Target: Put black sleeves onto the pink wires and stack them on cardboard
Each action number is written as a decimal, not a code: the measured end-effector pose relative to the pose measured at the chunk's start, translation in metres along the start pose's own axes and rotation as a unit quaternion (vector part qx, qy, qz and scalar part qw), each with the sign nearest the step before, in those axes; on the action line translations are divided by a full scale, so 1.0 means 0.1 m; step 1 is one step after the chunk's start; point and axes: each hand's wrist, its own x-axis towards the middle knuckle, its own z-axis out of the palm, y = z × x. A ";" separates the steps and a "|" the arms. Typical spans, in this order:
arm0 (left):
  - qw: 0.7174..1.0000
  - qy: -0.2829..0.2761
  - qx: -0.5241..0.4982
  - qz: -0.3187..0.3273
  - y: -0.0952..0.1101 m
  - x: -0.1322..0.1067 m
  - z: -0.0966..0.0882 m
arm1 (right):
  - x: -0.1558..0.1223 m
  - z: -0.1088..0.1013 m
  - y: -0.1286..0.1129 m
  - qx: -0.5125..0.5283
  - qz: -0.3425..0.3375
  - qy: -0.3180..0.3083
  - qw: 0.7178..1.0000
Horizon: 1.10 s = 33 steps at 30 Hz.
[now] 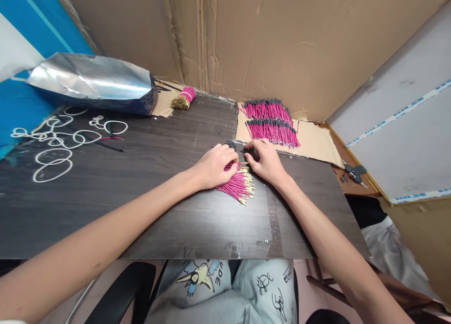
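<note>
Touching pink wires [235,185], left hand [215,166], well inside table edge [197,256]

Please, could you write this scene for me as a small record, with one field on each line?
Surface: dark table
Left: left hand over loose pink wires, their gold tips pointing right
Right: right hand at small black pieces; grip unclear
Behind: cardboard sheet bearing two rows of black-ended pink wires
Far edge: banded bundle, pink and gold
Left side: silver bag, white loops
</note>
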 end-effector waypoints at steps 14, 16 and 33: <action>0.999 -0.002 -0.019 -0.048 -0.01 0.03 0.00 | 0.02 0.13 -0.01 -0.130 -0.020 -0.015 0.991; 0.998 0.005 -0.026 -0.058 -0.01 0.03 0.00 | 0.00 0.10 -0.03 -0.095 -0.008 0.000 0.995; 0.999 -0.005 -0.041 -0.035 -0.04 0.00 0.03 | -0.09 -0.04 -0.33 0.113 0.001 0.097 0.989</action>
